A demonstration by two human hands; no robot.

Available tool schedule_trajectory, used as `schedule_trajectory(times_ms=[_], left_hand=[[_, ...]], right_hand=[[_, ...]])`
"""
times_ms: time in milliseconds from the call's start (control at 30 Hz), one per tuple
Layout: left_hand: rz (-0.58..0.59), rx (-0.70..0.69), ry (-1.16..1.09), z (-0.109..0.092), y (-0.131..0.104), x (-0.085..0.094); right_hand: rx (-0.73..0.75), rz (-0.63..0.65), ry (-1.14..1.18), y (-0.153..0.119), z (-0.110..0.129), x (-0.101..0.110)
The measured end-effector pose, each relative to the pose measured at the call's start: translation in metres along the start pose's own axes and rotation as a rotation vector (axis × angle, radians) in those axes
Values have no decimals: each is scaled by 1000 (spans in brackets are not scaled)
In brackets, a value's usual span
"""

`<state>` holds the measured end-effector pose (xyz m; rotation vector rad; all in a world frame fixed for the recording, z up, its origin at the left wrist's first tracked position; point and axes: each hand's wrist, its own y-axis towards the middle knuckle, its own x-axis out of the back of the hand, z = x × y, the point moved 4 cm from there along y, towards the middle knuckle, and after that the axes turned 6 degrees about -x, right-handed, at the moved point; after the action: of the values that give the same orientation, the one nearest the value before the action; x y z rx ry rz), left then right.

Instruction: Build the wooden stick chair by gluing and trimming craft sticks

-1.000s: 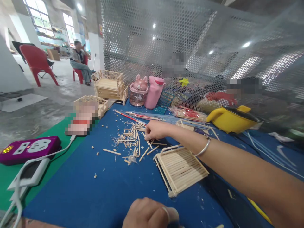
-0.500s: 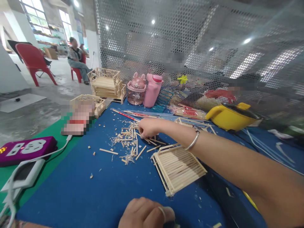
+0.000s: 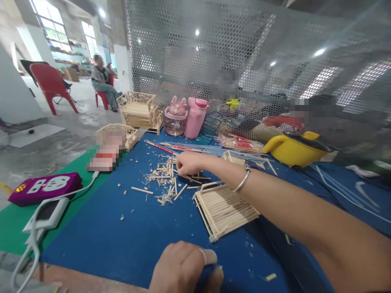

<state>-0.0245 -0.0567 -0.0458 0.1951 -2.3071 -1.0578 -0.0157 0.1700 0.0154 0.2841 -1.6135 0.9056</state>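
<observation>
My right hand (image 3: 190, 163) reaches over a heap of short wooden stick pieces (image 3: 165, 173) on the blue table top. Its fingers are curled down at the heap's right edge; their tips are hidden, so what they pinch cannot be made out. Under my right forearm lies a small slatted stick platform (image 3: 229, 209) with low side rails, tilted slightly. My left hand (image 3: 180, 266) rests near the table's front edge, bent, a white wrap round one finger. Its index finger and thumb are apart with only blue surface showing between; the other fingertips are hidden.
Stick-built furniture models (image 3: 139, 108) stand at the back left, beside a pink jar (image 3: 176, 122) and pink bottle (image 3: 196, 118). A yellow pot (image 3: 293, 150) is back right. A charging phone (image 3: 106, 152) and purple power strip (image 3: 45, 188) lie left. A person (image 3: 104, 83) sits beyond.
The view has shifted slightly, so the table items appear a little further right on the left side. My right hand stays at the heap; my left thumb shows more separately from the wrapped finger.
</observation>
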Motion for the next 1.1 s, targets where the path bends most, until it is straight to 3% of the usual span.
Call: schedule_trajectory(times_ms=[100,200,300,367,500,600,833,1033,1100], left_hand=[[19,44,12,-1,0,1],[69,78,47,-2,1,3],[124,77,76,-3,3,7],[135,77,75,-4,4,9],[130,89,88,-5,5,9],[142,83,93,-5,5,9],[140,79,85,-6,4,10],[146,80,70,-6,3,10],[140,79,64,-6,3,11]], right_hand=[[-17,-52,73,-7,-4,9],[-32,-167,293,-24,-13,21],[-49,-378,570,-62,-20,32],[-80,-436,802,-95,-21,29],[-188,-300,1159,-147,-16,-3],[-272,-204,1325,-163,-14,-29],[-346,-143,1359,-159,-11,-42],[-290,-35,1315,-156,-7,-51],[-288,-64,1280,-159,-9,-47]])
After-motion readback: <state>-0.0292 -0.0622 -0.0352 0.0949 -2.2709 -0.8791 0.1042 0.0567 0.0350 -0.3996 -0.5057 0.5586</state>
